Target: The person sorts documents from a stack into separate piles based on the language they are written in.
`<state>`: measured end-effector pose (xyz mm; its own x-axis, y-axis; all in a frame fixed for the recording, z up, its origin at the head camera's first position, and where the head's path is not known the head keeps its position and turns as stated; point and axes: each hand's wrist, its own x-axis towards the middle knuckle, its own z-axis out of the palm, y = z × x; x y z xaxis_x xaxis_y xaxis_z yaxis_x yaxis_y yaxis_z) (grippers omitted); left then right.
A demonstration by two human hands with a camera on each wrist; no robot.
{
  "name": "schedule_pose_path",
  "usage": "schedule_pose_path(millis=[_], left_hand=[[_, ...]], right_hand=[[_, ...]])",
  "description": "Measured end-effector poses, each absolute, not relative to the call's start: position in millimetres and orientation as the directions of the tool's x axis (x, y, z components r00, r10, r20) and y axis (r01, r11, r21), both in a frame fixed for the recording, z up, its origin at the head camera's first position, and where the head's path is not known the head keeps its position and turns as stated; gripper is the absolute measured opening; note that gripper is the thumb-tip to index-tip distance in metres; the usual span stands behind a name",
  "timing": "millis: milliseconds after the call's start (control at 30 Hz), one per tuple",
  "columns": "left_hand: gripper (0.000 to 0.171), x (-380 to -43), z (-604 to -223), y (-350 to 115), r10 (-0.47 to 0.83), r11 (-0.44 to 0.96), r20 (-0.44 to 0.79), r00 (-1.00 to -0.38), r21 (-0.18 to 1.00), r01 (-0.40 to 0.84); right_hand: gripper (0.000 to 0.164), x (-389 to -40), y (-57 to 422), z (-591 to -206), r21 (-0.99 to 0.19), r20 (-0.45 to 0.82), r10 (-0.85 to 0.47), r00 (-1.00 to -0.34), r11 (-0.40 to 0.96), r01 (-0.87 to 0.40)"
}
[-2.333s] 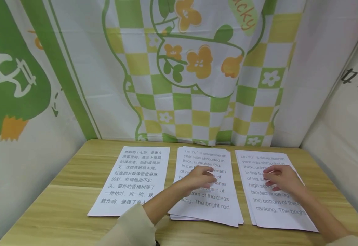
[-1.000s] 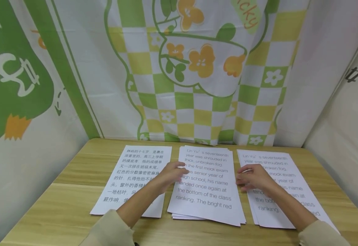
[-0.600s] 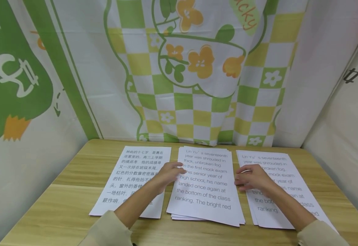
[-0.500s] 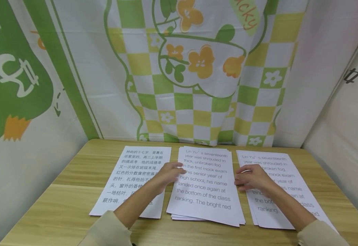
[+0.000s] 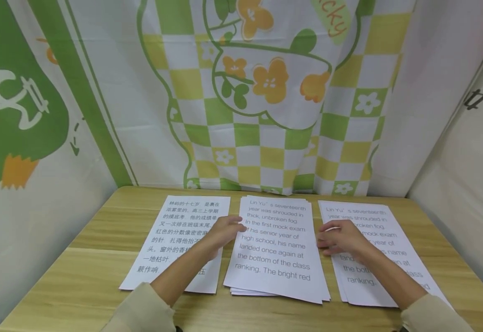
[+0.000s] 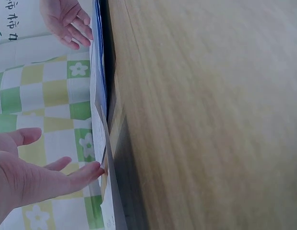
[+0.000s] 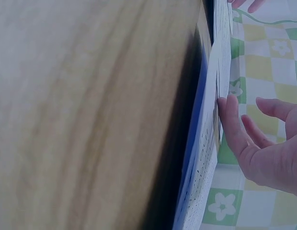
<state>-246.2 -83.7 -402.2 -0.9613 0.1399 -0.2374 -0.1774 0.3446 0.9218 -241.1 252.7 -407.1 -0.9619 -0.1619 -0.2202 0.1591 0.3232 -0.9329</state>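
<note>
Three lots of printed paper lie side by side on a wooden table. In the head view, the left sheet [image 5: 175, 240] bears Chinese text. A slightly uneven stack of sheets [image 5: 276, 258] with English text is in the middle, and another English stack [image 5: 361, 216] lies to the right. My left hand [image 5: 221, 235] is between the left sheet and the middle stack, its relaxed fingers at the stack's left edge. My right hand [image 5: 342, 240] is over the right stack's left edge, fingers loosely bent towards the middle stack. In the right wrist view, the right hand's fingertips [image 7: 224, 103] touch down near the paper.
The wooden table [image 5: 83, 267] has its back edge against a green and yellow checked curtain [image 5: 266, 152]. Printed cloth walls [image 5: 465, 184] stand close on the left and right.
Over two seconds ago both hands hung over the middle and right stacks; both have shifted left to flank the middle stack. In the last half second they have barely moved. The papers stay put.
</note>
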Motion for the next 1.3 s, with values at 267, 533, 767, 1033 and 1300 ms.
schedule_pose_path(millis=[267,533,767,1033,1300], left_hand=[[0.059,-246.4,-401.4,-83.5,0.151,0.351,-0.26,-0.954,0.916,-0.194],[0.058,-245.8,-401.0,-82.7,0.149,0.334,-0.267,-0.952,0.92,-0.206],[0.06,-243.1,-401.4,-83.5,0.137,0.317,-0.243,-0.96,0.929,-0.19],[0.056,-244.9,-403.7,-82.0,0.092,0.249,-0.23,-0.969,0.947,-0.201],[0.048,-250.4,-407.2,-79.6,0.04,0.112,-0.216,-0.975,0.971,-0.211]], right_hand=[[0.039,-240.9,251.8,-406.9,-0.935,-0.238,-0.156,-0.959,0.304,0.183],[0.042,-241.4,251.8,-406.9,-0.94,-0.244,-0.16,-0.956,0.283,0.192],[0.051,-242.9,250.8,-408.1,-0.941,-0.243,-0.161,-0.957,0.278,0.192],[0.053,-244.0,247.5,-408.0,-0.937,-0.225,-0.144,-0.964,0.302,0.174],[0.057,-245.3,244.6,-410.3,-0.923,-0.224,-0.093,-0.97,0.339,0.181]])
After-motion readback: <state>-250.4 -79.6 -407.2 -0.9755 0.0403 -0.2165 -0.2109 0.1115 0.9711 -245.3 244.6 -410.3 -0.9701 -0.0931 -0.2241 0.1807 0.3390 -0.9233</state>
